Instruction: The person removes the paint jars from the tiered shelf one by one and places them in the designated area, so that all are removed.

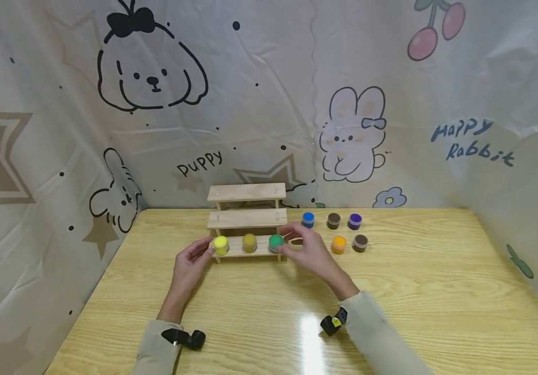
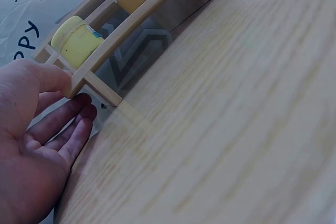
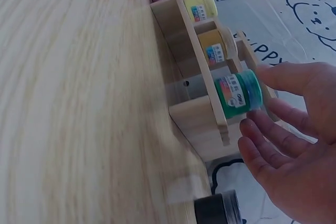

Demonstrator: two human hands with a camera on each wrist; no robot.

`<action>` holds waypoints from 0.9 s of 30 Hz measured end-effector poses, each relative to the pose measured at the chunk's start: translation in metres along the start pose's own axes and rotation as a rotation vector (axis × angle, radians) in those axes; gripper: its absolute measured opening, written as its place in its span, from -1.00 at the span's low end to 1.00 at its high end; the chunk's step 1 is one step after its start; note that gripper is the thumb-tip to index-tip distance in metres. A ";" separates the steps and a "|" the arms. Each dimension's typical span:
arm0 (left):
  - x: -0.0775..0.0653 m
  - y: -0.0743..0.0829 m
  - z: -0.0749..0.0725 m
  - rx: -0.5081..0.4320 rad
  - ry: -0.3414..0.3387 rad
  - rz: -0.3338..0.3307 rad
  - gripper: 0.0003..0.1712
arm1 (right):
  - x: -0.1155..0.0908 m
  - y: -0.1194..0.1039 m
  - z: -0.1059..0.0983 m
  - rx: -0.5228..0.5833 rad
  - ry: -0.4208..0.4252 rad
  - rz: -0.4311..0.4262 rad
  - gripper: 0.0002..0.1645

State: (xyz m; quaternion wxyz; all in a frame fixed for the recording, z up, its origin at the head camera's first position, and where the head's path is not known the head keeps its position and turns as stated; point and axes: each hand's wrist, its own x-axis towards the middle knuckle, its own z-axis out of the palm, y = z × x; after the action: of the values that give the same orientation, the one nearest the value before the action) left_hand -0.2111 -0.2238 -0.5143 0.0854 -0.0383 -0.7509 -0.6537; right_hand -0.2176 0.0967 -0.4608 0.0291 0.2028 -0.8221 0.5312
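A small three-tier wooden rack stands on the table, its lowest shelf bearing a yellow paint jar, an ochre paint jar and a green paint jar. My left hand is at that shelf's left end, one digit touching the wood beside the yellow jar and the other fingers loosely extended below. Around the green jar, my right hand has its fingers spread, a fingertip right at the lid. The upper two shelves bear no jars.
Right of the rack stand a blue jar, a purple jar, an orange jar and two dark jars, one behind and one in front. A printed curtain hangs behind the wooden table.
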 end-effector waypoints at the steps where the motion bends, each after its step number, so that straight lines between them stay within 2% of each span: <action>1: 0.000 0.000 0.000 0.000 0.001 0.002 -0.58 | 0.001 0.000 0.002 -0.003 -0.001 0.001 -0.53; 11: 0.001 0.000 -0.001 -0.001 -0.003 -0.024 -0.59 | 0.003 0.001 0.013 -0.040 0.020 0.016 -0.54; 16: 0.001 0.000 -0.001 0.008 -0.004 -0.016 -0.58 | 0.003 0.005 0.014 -0.062 0.027 0.030 -0.60; 22: 0.000 0.000 -0.001 0.008 -0.005 -0.011 -0.58 | 0.002 0.005 0.014 -0.057 0.028 0.015 -0.62; 27: 0.001 0.000 -0.002 -0.002 -0.015 -0.018 -0.58 | -0.002 0.000 0.010 -0.050 0.024 0.037 -0.61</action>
State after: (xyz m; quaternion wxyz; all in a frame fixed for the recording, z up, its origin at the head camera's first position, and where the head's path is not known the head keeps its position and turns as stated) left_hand -0.2116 -0.2260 -0.5139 0.0740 -0.0365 -0.7511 -0.6550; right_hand -0.2139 0.0885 -0.4662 0.0343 0.1801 -0.8385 0.5132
